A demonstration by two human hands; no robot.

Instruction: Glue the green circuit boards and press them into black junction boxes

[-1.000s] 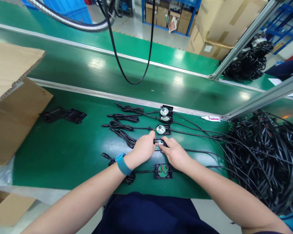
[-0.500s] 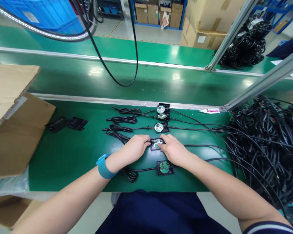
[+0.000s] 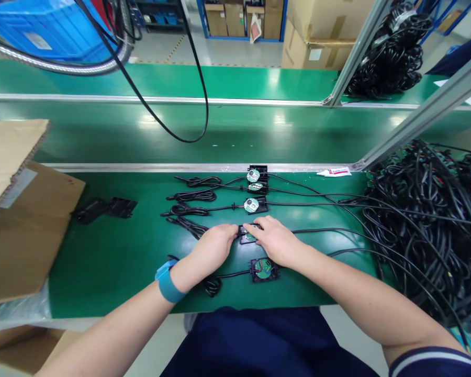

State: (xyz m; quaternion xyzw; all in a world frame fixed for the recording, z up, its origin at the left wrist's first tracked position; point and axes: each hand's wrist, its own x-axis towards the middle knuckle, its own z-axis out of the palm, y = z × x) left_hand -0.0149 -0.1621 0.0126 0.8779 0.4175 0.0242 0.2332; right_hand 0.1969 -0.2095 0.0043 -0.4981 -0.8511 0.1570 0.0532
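Note:
In front of me, a small black plastic housing [image 3: 248, 240] lies on the green bench with a circuit board [image 3: 249, 236] in it, partly hidden by my fingers. My left hand [image 3: 219, 246] is closed, its thumb and fingertips pinching at the housing's left end where a black cable [image 3: 190, 226] enters. My right hand [image 3: 273, 240] grips the housing from the right, with a finger laid across the board. Just nearer to me sits another open housing [image 3: 264, 269] with a round green board. Beyond my hands are several more housings with boards, one being this housing [image 3: 256, 204].
A big tangle of black cables [image 3: 419, 230] covers the right side. At the left stand a cardboard box [image 3: 35, 230] and two black plastic covers [image 3: 120, 207]. A white tube [image 3: 335, 172] lies by the back rail. A black cable loop [image 3: 196, 139] hangs overhead.
My right finger has moved left across the circuit board, covering more of it. My left hand stays at the housing's left end. The whole view has shifted slightly.

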